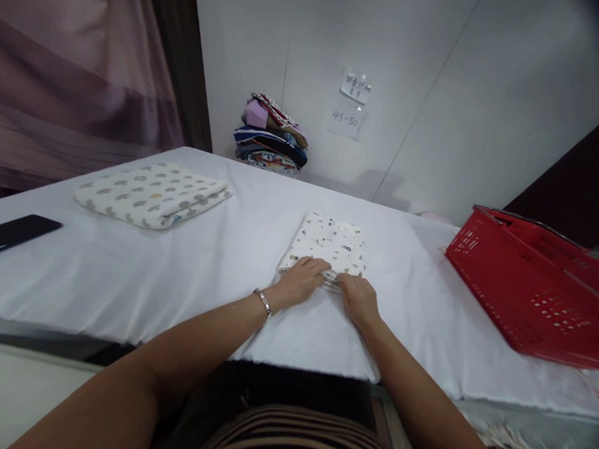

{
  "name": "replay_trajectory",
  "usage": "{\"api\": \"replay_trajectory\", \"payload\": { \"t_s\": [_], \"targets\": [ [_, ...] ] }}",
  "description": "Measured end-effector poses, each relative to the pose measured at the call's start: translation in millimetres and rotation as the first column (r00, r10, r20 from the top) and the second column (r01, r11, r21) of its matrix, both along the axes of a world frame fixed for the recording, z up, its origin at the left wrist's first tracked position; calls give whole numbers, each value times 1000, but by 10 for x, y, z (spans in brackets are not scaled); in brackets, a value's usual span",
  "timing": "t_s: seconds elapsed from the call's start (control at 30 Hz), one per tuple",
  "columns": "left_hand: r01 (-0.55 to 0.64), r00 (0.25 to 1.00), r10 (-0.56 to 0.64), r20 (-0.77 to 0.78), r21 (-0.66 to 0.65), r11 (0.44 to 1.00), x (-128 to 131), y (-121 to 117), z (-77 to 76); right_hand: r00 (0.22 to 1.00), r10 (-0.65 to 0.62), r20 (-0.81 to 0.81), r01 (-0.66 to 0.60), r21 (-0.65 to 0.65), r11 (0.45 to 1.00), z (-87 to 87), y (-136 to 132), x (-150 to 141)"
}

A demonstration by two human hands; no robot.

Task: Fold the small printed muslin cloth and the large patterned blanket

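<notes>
Folded cloth (323,239) lies flat on the white-covered tabletop (249,249), directly before the person. Right hand (360,298): fingers narrowed, holding the near edge. Left hand (303,279): fingers together over the same edge, just beside; whether it grips cannot be told. Cloth is white with a small scattered print; layers show between the hands. Both forearms reach forward and converge. Outward: grey-patterned cloth (146,195) at left, red basket (515,287) at right.

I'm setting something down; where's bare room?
The white-draped table is bare between the gray-patterned white folded cloth and the small-print white cloth, and between that and the red plastic basket. Crowded: around left hand and right hand.
</notes>
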State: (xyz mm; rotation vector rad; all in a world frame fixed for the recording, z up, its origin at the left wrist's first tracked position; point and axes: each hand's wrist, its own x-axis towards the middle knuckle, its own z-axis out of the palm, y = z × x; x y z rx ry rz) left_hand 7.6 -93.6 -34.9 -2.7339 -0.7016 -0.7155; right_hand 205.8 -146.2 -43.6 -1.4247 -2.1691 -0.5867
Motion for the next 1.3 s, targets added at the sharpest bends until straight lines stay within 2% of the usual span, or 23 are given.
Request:
{"api": "replay_trajectory", "payload": {
  "t_s": [0.2, 0.4, 0.53, 0.73, 0.97, 1.3],
  "targets": [
    [-10, 999, 13, 39, -52, 999, 0, 7, 2, 999, 35, 5, -35, -25, 999, 2, -37, -46],
    [-1, 993, 24, 119, -184, 983, -1, 2, 30, 997, 79, 1, -79, -59, 995, -10, -75, -63],
    [11, 992, 16, 126, -217, 976, -8, -3, 47, 999, 36, 5, -36, -88, 995, 22, -72, -91],
    [6, 991, 23, 134, -207, 978, -9, -11, 52, 998, 27, 58, -22, -83, 996, 16, -33, -73],
    [57, 996, -47, 72, -145, 988, -67, -5, 30, 991, 121, 62, -121, 2, 993, -7, -50, 15],
    [0, 997, 6, 75, -79, 997, -136, -21, 35, 990, 133, 50, -134, 22, 991, -5, -48, 91]
  ]
}}
